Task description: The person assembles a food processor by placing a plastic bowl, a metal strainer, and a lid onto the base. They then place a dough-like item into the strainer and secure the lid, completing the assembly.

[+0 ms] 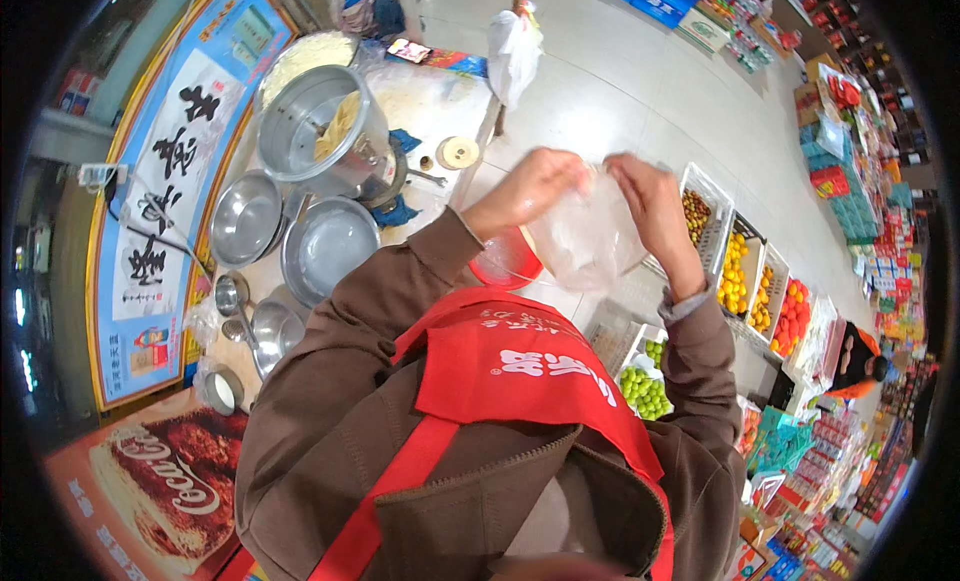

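Plastic bag (588,239), thin, crinkled and milky-translucent, hangs rounded and loose between the hands, in front of the red apron (530,356). The left hand (540,186) and right hand (652,199) each have their grip pinched together on its upper edge. Leftward, the pale worktop (425,96) carries a deep cylindrical metal pot (375,151) and shallow, smooth, round metal bowls (330,246).

Red apron (455,376) with white lettering (560,373), brown jacket (310,451) under it, dark zip (480,468) below apron's bib, red strap (412,481) off apron's left, grey inner cuff (688,304) right of apron.
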Demonstrator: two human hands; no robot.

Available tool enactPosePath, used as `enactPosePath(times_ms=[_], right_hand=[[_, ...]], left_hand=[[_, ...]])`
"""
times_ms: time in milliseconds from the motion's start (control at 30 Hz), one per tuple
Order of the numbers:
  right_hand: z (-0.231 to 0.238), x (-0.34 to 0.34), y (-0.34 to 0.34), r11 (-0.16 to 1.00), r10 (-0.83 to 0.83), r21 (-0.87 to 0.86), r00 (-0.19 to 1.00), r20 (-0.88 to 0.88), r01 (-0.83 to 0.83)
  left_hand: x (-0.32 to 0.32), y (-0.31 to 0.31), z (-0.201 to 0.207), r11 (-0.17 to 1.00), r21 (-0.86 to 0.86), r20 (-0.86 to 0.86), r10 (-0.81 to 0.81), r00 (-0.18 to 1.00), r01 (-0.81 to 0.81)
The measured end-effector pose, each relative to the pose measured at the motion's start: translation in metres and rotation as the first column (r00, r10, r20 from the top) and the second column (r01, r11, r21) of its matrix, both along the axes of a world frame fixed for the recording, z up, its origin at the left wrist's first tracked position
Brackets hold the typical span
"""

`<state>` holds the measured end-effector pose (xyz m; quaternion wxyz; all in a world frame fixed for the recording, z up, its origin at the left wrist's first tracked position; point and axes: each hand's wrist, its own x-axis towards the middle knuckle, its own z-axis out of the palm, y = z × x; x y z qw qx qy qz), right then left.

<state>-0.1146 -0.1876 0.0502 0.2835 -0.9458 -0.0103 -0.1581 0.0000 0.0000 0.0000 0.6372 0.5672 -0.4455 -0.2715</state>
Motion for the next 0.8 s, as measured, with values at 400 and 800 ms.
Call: enactPosePath(times_ms=[400,800], right_hand=[[-0.077,-0.016,0.019,0.67,-0.453,0.659,0.892,-0.003,0.343],[-0.008,-0.021,0.007,0.969,-0.188,0.152,0.981,-0.044,0.193]], left_hand=[[0.034,0.013,0.003,0.983,0.136,0.273,0.079,0.959,-0.12],[0.002,0.017,0.001,0.974,0.212,0.031,0.068,0.997,-0.073]])
